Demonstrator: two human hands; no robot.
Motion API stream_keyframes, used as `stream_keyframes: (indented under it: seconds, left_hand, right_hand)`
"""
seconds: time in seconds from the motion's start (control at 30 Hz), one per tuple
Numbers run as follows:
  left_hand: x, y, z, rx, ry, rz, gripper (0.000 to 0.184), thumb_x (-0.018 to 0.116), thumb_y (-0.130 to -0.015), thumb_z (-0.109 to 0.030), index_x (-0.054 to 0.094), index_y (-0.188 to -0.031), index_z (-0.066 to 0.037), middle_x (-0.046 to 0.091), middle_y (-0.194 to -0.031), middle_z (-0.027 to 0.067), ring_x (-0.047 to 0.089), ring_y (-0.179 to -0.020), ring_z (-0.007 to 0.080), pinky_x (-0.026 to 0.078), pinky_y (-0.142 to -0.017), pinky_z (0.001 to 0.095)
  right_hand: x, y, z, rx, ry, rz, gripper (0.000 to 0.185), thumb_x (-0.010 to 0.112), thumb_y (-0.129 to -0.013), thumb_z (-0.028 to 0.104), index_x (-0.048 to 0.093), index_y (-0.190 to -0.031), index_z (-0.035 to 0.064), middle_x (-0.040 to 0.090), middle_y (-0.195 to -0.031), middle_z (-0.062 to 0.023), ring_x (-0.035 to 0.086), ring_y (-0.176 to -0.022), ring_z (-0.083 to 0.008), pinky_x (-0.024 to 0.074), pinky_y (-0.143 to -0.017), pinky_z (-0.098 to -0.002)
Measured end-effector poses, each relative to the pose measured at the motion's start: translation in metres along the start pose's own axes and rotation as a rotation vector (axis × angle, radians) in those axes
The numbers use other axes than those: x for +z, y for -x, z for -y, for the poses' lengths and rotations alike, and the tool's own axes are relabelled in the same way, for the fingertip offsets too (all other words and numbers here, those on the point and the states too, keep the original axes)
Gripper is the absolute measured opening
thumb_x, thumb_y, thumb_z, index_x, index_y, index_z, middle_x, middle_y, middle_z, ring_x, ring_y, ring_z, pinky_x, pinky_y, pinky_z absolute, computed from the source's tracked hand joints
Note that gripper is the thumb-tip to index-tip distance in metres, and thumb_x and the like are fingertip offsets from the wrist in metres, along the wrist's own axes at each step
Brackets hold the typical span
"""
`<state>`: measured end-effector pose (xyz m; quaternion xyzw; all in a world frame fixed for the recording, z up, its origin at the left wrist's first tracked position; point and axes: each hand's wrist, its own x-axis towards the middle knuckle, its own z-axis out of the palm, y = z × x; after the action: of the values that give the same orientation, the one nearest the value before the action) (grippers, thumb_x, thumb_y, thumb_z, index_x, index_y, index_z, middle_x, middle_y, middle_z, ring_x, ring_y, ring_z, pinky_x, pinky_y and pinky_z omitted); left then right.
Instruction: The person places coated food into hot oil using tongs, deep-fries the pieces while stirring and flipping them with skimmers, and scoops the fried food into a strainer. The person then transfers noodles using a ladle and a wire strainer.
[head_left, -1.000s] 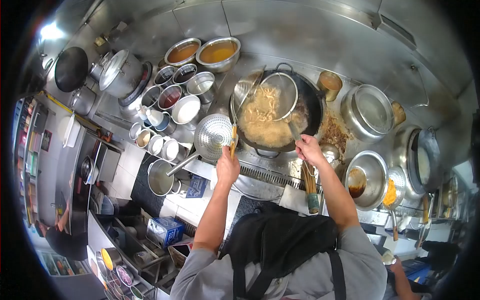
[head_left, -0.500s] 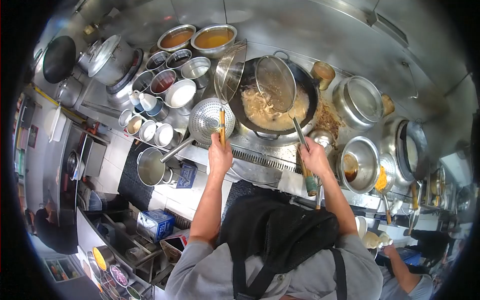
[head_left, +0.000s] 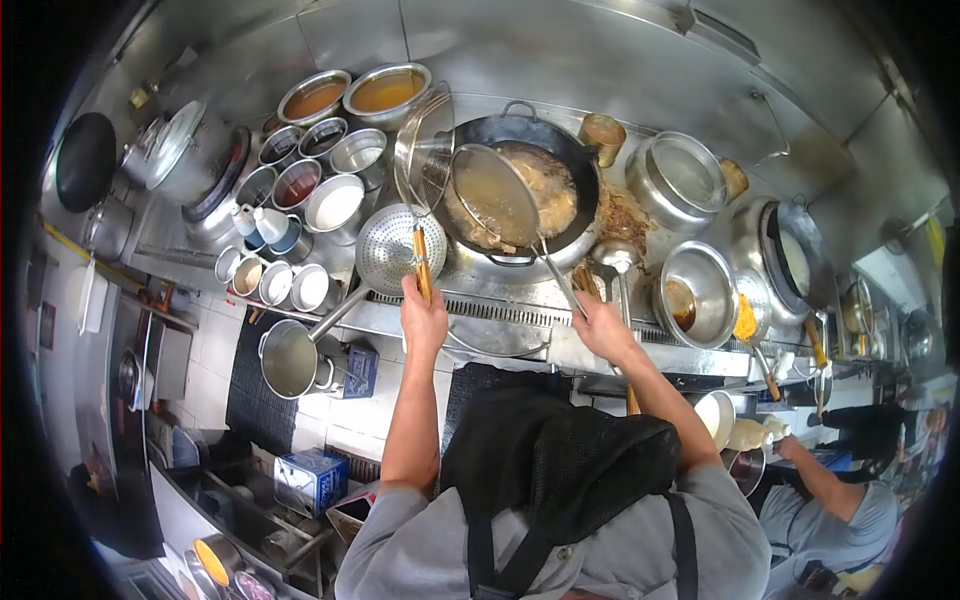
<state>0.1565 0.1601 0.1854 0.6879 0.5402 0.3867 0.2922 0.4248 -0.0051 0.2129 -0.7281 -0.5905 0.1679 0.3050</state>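
Note:
A black wok [head_left: 585, 165] holds bubbling oil with pale food pieces [head_left: 545, 185]. My right hand [head_left: 603, 328] is closed round the metal handle of a fine-mesh skimmer [head_left: 495, 196], whose round head is tilted over the wok's left part. My left hand [head_left: 424, 318] grips the wooden handle of a wire strainer [head_left: 424, 160], which stands tilted at the wok's left edge, above a perforated ladle [head_left: 385, 250]. The perforated ladle rests on the counter's front, its handle sticking out to the lower left.
Sauce containers [head_left: 297, 184] and two bowls of liquid [head_left: 386, 90] stand left of the wok. To the right are a pot [head_left: 680, 172], a steel bowl [head_left: 697, 293] and a round ladle [head_left: 615, 255]. A co-worker [head_left: 840, 505] is at the lower right.
The skimmer has moved left and lower over the wok. The wire strainer has shifted from above the food to the wok's left side. The whole view has also shifted.

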Motion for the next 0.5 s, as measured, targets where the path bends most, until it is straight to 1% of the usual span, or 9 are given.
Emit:
stream_keyframes:
  seconds: [0.03,0.07,0.17,0.23,0.3,0.33,0.37,0.43,0.5]
  left_hand:
    - [-0.001,0.000,0.000,0.014,0.003,0.009,0.029,0.059,-0.091,-0.008,0.043,-0.115,-0.002,0.064,-0.091,0.0316,0.060,-0.089,0.0536,0.045,-0.076,0.0574]
    - [-0.002,0.001,-0.001,-0.005,0.010,0.008,0.029,0.059,-0.091,-0.008,0.043,-0.115,-0.002,0.064,-0.091,0.0314,0.060,-0.088,0.0535,0.045,-0.076,0.0573]
    - [-0.004,0.000,-0.004,-0.017,0.008,0.015,0.030,0.060,-0.091,-0.008,0.043,-0.115,-0.002,0.064,-0.090,0.0306,0.061,-0.087,0.0533,0.045,-0.076,0.0574]
    - [-0.007,-0.002,-0.001,-0.017,-0.020,0.025,0.030,0.060,-0.091,-0.009,0.043,-0.115,-0.002,0.063,-0.089,0.0303,0.061,-0.086,0.0531,0.045,-0.075,0.0575]
    - [-0.008,-0.004,0.000,0.019,-0.035,-0.002,0.030,0.060,-0.091,-0.009,0.043,-0.115,-0.001,0.063,-0.089,0.0307,0.061,-0.085,0.0530,0.045,-0.075,0.0577]
    - [-0.008,-0.007,0.004,0.034,-0.053,0.007,0.030,0.059,-0.091,-0.009,0.043,-0.115,-0.001,0.063,-0.089,0.0308,0.060,-0.085,0.0529,0.045,-0.075,0.0578]
    - [-0.008,-0.007,0.007,0.047,-0.071,0.015,0.029,0.059,-0.091,-0.009,0.043,-0.114,-0.001,0.063,-0.090,0.0310,0.060,-0.085,0.0528,0.045,-0.076,0.0579]
    - [-0.006,-0.013,0.004,0.034,-0.088,0.018,0.029,0.059,-0.091,-0.009,0.043,-0.115,-0.001,0.063,-0.090,0.0313,0.061,-0.086,0.0528,0.045,-0.076,0.0579]
    - [-0.001,-0.021,0.000,0.027,-0.104,0.024,0.029,0.058,-0.091,-0.009,0.043,-0.115,-0.001,0.063,-0.090,0.0315,0.061,-0.086,0.0527,0.045,-0.076,0.0579]
  right_hand:
    - [0.009,-0.003,-0.004,-0.027,0.053,-0.013,0.018,0.055,-0.093,0.015,0.059,-0.107,0.0037,0.065,-0.078,-0.0276,0.063,-0.074,-0.0494,0.0498,-0.069,-0.0573]
    - [0.019,-0.006,-0.006,0.076,0.161,0.036,0.019,0.053,-0.093,0.016,0.057,-0.107,0.0042,0.066,-0.077,-0.0267,0.065,-0.075,-0.0483,0.0515,-0.071,-0.0581]
    - [0.039,-0.019,-0.025,0.050,0.263,0.028,0.020,0.052,-0.092,0.017,0.057,-0.107,0.0038,0.067,-0.078,-0.0264,0.066,-0.075,-0.0476,0.0520,-0.070,-0.0584]
    - [0.037,-0.026,-0.033,0.069,0.243,0.029,0.020,0.053,-0.091,0.015,0.057,-0.107,0.0038,0.067,-0.079,-0.0276,0.066,-0.075,-0.0487,0.0521,-0.070,-0.0587]
    - [0.026,-0.026,-0.034,-0.004,0.137,-0.109,0.021,0.055,-0.091,0.015,0.057,-0.108,0.0037,0.067,-0.079,-0.0285,0.065,-0.075,-0.0500,0.0518,-0.070,-0.0596]
    - [0.016,-0.024,-0.034,0.097,0.159,-0.084,0.020,0.056,-0.091,0.014,0.058,-0.108,0.0037,0.066,-0.077,-0.0289,0.065,-0.073,-0.0497,0.0522,-0.068,-0.0589]
    - [0.011,-0.027,-0.043,0.092,0.118,-0.119,0.019,0.056,-0.092,0.013,0.059,-0.108,0.0040,0.065,-0.075,-0.0288,0.065,-0.070,-0.0492,0.0523,-0.065,-0.0578]
    - [-0.018,-0.031,-0.029,0.080,0.139,-0.227,0.016,0.057,-0.091,0.011,0.058,-0.105,0.0039,0.064,-0.072,-0.0287,0.064,-0.066,-0.0488,0.0522,-0.061,-0.0567]
    - [-0.030,-0.046,-0.054,0.089,0.193,-0.250,0.013,0.056,-0.092,0.012,0.057,-0.102,0.0027,0.064,-0.071,-0.0294,0.064,-0.066,-0.0495,0.0520,-0.061,-0.0570]
